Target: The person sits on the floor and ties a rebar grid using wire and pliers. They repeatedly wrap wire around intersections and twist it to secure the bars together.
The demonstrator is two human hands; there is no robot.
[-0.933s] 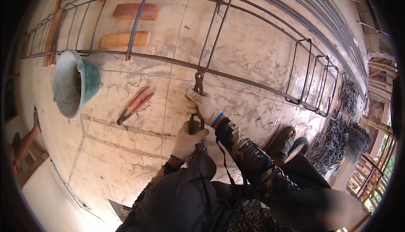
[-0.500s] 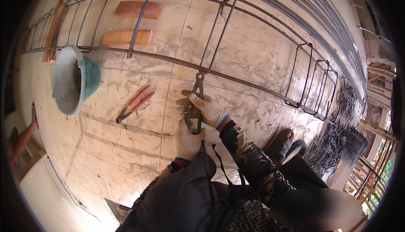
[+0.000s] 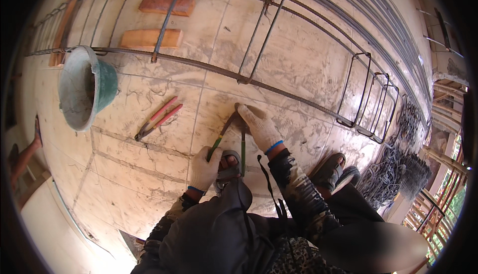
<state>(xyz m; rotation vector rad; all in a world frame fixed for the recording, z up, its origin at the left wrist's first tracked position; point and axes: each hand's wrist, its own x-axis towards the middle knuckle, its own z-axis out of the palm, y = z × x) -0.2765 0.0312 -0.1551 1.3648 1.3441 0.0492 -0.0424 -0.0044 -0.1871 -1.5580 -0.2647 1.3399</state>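
Long-handled pincers [image 3: 228, 123] with green grips are between my hands, their handles spread apart and the head uppermost. My left hand [image 3: 203, 168], in a white knitted glove, is closed round the left handle. At the pincers' head my right hand [image 3: 260, 128], gloved alike, has its fingers closed on the metal and covers most of the jaws. The right handle [image 3: 243, 154] hangs down free of both hands. Just beyond lies a rebar cage [image 3: 199, 65], its near bar and a rectangular stirrup [image 3: 254, 45] apart from the pincers.
Red-handled pincers [image 3: 160, 118] lie on the tiled floor to the left, near a green bucket [image 3: 106, 87] on its side. Wooden blocks [image 3: 152, 38] sit within the cage. Long steel bars [image 3: 368, 15] run behind; bent stirrups [image 3: 411, 172] are piled right. Another person's leg [image 3: 29, 152] shows far left.
The pincers have come away from the cage's near bar toward me, and their handles have opened. My left hand moved left with one handle; my right hand shifted up to the head.
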